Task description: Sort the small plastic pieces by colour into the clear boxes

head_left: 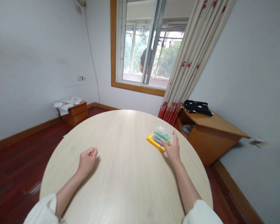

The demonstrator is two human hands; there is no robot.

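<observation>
My right hand [174, 149] is at the right side of the round table, its thumb on the near side of a clear plastic box [160, 129] and its fingers along the right side. Green and blue items show through the box walls; their kind is too small to make out. Beneath the box lies a flat yellow case [156, 145], partly covered by it. My left hand [87, 159] rests closed in a fist over the left part of the table, touching no object but the surface; nothing shows in it.
The pale round table [121, 186] fills the foreground. Right of it stands a wooden desk [210, 130] with dark folded cloth [197, 107] on top. A small drawer cabinet [78, 113] with papers is at the back left. A curtain [191, 56] hangs by the window.
</observation>
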